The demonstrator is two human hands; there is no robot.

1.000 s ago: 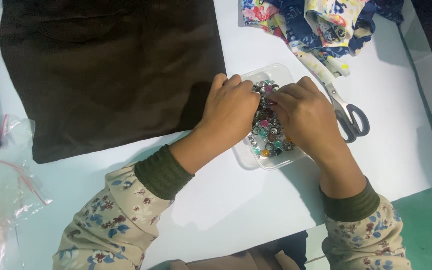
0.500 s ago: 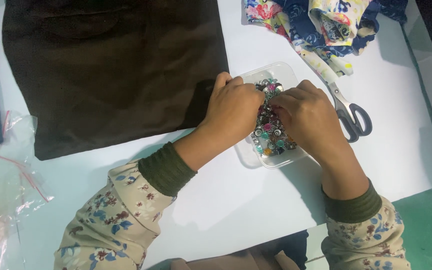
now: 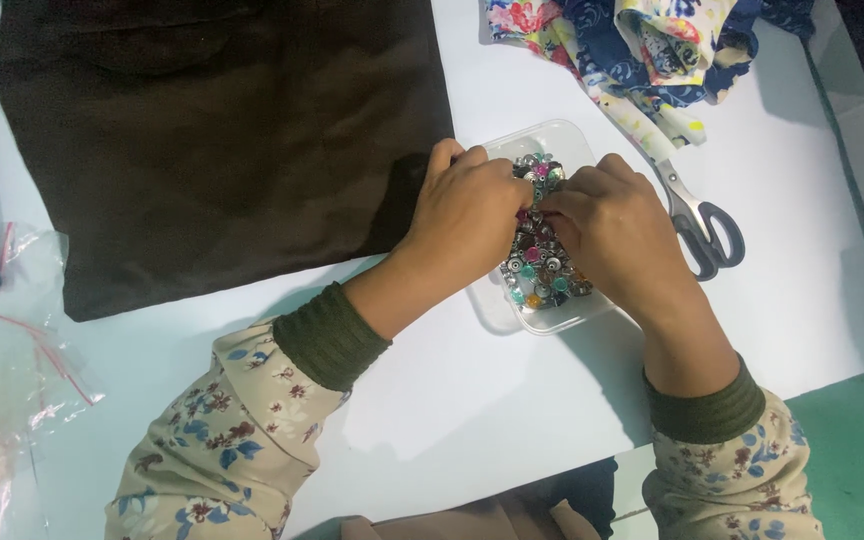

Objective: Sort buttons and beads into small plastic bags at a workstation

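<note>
A small clear plastic tray (image 3: 498, 308) sits on the white table, filled with several colourful metal snap buttons (image 3: 542, 270). Both hands hover over it, fingertips meeting above the pile. My left hand (image 3: 467, 215) reaches in from the left side, fingers curled down among the buttons. My right hand (image 3: 607, 230) comes in from the right, its fingers pinched together at the top of the pile. What the fingertips grip is hidden by the hands themselves.
A large dark brown cloth (image 3: 212, 140) lies left of the tray. Grey-handled scissors (image 3: 697, 225) rest right of my right hand. Crumpled floral fabric (image 3: 652, 45) is at the back right. Clear plastic bags (image 3: 12, 340) lie at the left edge.
Both hands have stayed over the tray, fingers shifting slightly among the buttons and drawing closer together near the top of the pile.
</note>
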